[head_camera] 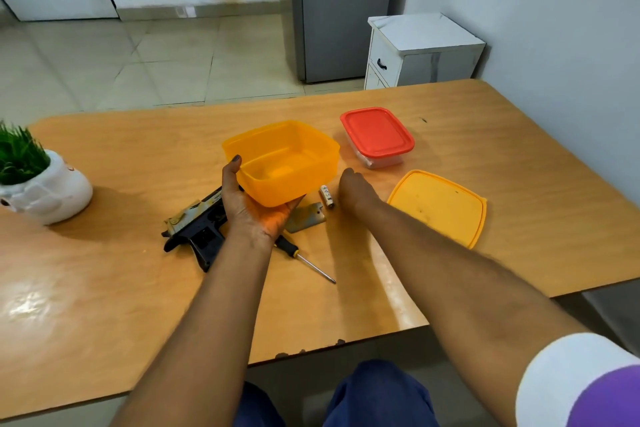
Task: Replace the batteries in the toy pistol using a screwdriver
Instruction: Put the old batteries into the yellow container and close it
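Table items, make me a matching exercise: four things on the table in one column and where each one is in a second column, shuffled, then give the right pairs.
Things:
1. orange tub
2. battery
3. screwdriver
4. orange lid

Places:
A. flat on the table, right of the right hand
B. held tilted by the left hand
C. nearest the person, by the left wrist
D. between the tub and the right hand

Pairs: 1-B, 2-D, 3-C, 4-A

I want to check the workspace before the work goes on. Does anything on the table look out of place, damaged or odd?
Mostly orderly. The toy pistol lies with its battery cover off beside it, and one battery lies loose by the right hand. The left hand holds the orange container tilted. The table front edge looks chipped.
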